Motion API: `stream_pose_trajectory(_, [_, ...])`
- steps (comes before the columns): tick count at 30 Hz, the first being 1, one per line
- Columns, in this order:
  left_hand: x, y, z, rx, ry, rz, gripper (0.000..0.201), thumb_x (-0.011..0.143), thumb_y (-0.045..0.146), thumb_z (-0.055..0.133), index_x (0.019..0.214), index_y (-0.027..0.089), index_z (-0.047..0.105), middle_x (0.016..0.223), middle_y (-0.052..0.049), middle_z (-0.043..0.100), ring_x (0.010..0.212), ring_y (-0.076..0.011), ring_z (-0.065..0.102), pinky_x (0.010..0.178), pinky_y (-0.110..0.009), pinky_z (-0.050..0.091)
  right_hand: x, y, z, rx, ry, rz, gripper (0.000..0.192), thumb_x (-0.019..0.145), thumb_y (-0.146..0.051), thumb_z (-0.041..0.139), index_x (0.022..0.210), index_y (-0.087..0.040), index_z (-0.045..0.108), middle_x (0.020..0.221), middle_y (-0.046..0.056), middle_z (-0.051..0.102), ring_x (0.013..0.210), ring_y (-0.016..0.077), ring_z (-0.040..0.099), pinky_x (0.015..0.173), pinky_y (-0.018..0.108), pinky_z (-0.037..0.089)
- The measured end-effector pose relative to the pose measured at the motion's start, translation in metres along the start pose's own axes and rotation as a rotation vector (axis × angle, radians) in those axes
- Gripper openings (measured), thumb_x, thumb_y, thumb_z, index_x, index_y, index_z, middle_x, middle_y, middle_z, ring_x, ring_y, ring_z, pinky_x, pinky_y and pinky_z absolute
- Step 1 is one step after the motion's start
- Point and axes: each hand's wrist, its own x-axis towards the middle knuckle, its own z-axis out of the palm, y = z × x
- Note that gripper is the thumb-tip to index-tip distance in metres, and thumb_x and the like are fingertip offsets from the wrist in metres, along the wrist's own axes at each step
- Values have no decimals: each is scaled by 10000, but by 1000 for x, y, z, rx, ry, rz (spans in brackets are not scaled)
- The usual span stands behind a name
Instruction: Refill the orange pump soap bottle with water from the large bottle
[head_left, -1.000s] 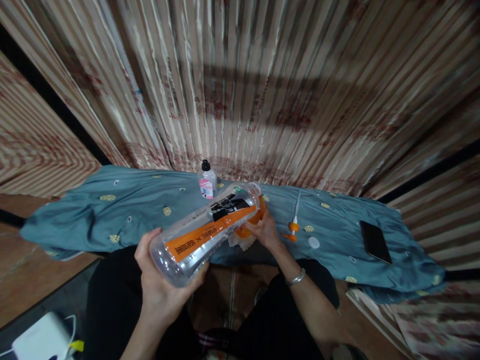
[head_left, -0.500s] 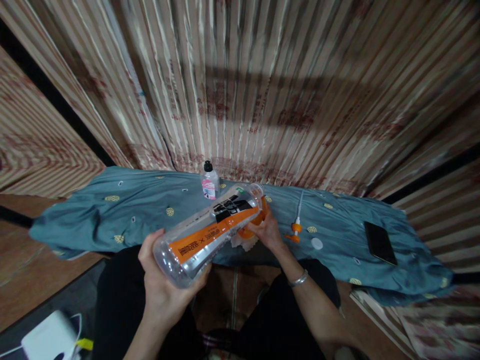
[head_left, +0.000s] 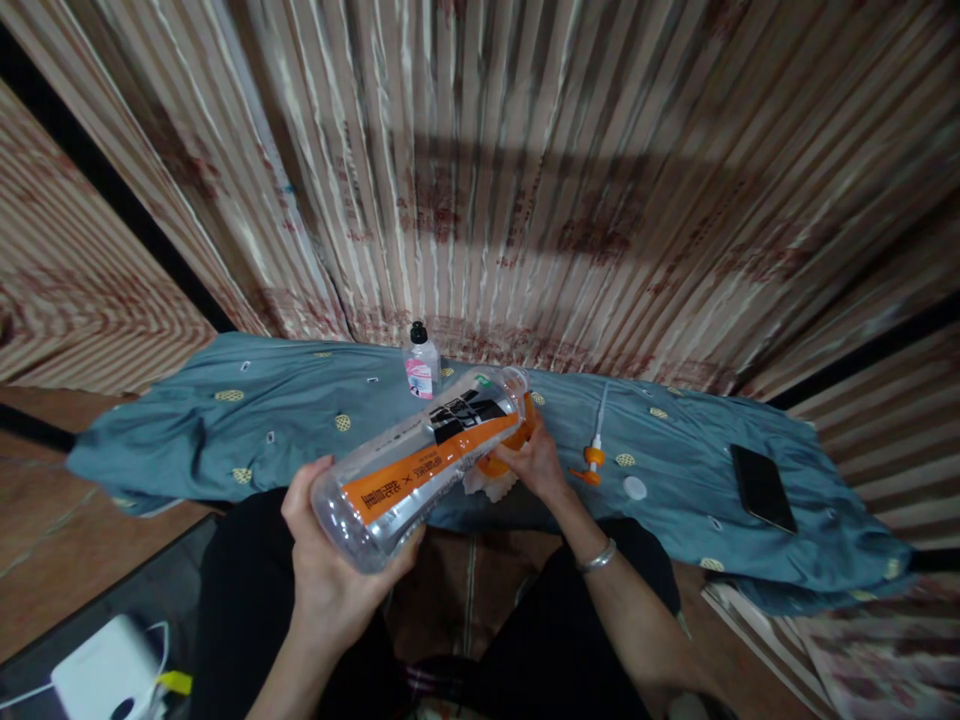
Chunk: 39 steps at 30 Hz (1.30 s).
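Tilting the clear orange-labelled plastic bottle (head_left: pixel 420 463), gripped by the left hand (head_left: pixel 330 570), may overflow the orange container (head_left: pixel 504 450) the right hand (head_left: pixel 534 463) apparently clasps.

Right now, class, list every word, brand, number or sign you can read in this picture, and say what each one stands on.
Large clear bottle, orange band: a "×" between printed characters too blurred to read.
Large clear bottle, black panel: bold white lettering, too blurred to read.
Small pump bottle, pink label: too small to read.
Black phone: dark screen, no text.
Blue cloth: yellow and white motifs only, no words.
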Motion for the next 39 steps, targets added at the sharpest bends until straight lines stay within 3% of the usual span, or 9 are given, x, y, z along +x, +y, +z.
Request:
stream_pose_trajectory(5, [1, 0, -1, 21, -26, 26, 1116, 746, 519, 1111, 1649, 303, 492, 1402, -100, 731, 1124, -321, 856, 984, -527, 792, 0, 2, 0, -14, 5, 2, 834, 677, -509, 1062, 1400, -277, 717, 1283, 108, 933, 1215, 412, 914, 1040, 527, 764])
stream_pose_trajectory(10, [2, -1, -2, 0, -21, 19, 1131, 714, 519, 1130, 1637, 319, 509, 1367, -72, 728, 1072, -290, 849, 944, -492, 789, 0, 5, 1, -26, 10, -9, 843, 689, -486, 1060, 1429, -271, 716, 1282, 106, 933, 1230, 410, 913, 1045, 518, 764])
stream_pose_trajectory(15, [0, 1, 0, 10, 8, 47, 1128, 717, 539, 1128, 1638, 302, 521, 1423, -103, 725, 1096, -303, 847, 957, -492, 787, 1, 7, 2, -9, 9, -11, 837, 681, -476, 1061, 1417, -275, 718, 1294, 99, 939, 1223, 403, 921, 1050, 513, 765])
stream_pose_trajectory(20, [-3, -1, 0, 53, 11, 90, 1118, 777, 528, 1104, 1713, 375, 511, 1531, -127, 696, 1171, -347, 842, 996, -551, 788, 1, 6, 2, 0, 11, -4, 818, 680, -443, 1076, 1398, -264, 728, 1283, 114, 944, 1218, 414, 925, 1068, 526, 768])
stream_pose_trajectory(27, [-2, -4, 1, 22, 1, 101, 1137, 755, 486, 1130, 1703, 346, 517, 1403, -99, 745, 1051, -302, 849, 903, -486, 794, 0, 4, 4, -31, 26, 25, 858, 678, -441, 1083, 1426, -236, 715, 1253, 125, 944, 1173, 415, 937, 1054, 529, 773])
stream_pose_trajectory(32, [0, 0, 1, 80, -11, 202, 1171, 796, 475, 1107, 1771, 341, 472, 1392, -100, 746, 1014, -295, 853, 867, -451, 789, 0, 11, 3, -9, 29, -23, 850, 699, -475, 1075, 1442, -268, 717, 1277, 99, 945, 1181, 396, 935, 1025, 502, 771])
stream_pose_trajectory(39, [-2, 3, 1, 82, -5, 202, 1146, 863, 464, 1061, 1819, 417, 432, 1463, -122, 691, 1086, -333, 841, 898, -514, 805, 2, 12, 3, -48, 14, -17, 893, 706, -486, 1075, 1487, -246, 716, 1311, 131, 931, 1230, 424, 924, 1064, 538, 769])
